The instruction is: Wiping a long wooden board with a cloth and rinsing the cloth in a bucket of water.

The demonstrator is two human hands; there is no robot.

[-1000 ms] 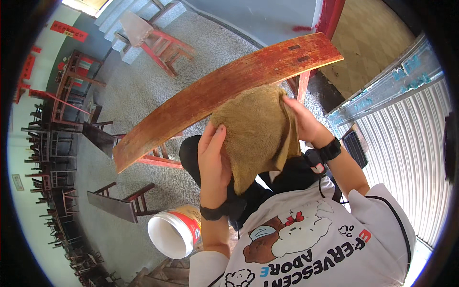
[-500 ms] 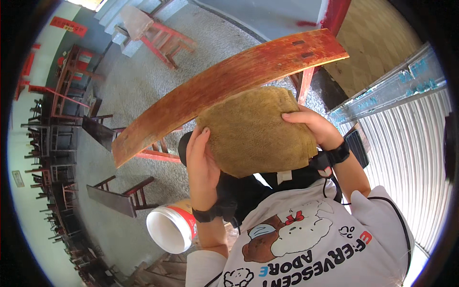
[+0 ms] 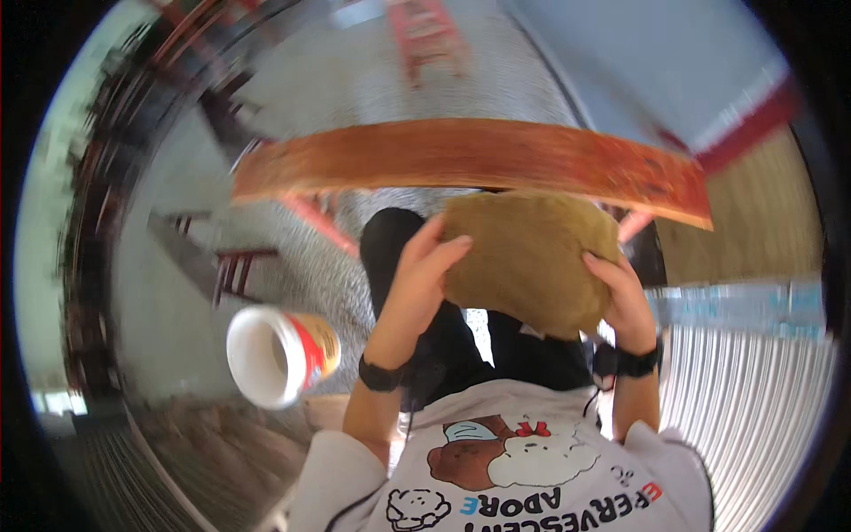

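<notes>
A folded olive-brown cloth (image 3: 530, 262) is held up over my lap between both hands. My left hand (image 3: 424, 270) grips its left edge, thumb on the near face and fingers behind. On the opposite edge my right hand (image 3: 620, 293) is closed the same way, thumb pressed on the cloth. Just beyond the cloth runs a long red-brown wooden bench (image 3: 461, 152) with a worn top. The cloth overlaps the bench's near edge in view; whether they touch I cannot tell.
A white bucket (image 3: 266, 359) with a red and yellow side stands left of my legs. Dark overturned benches (image 3: 199, 257) lie on the floor farther left. A red stool (image 3: 425, 40) stands beyond the bench, and corrugated metal (image 3: 745, 417) is at the right.
My view has turned, so the bench now lies nearly level across it and the bucket appears farther left. Both hands still hold the cloth, which looks tilted flatter.
</notes>
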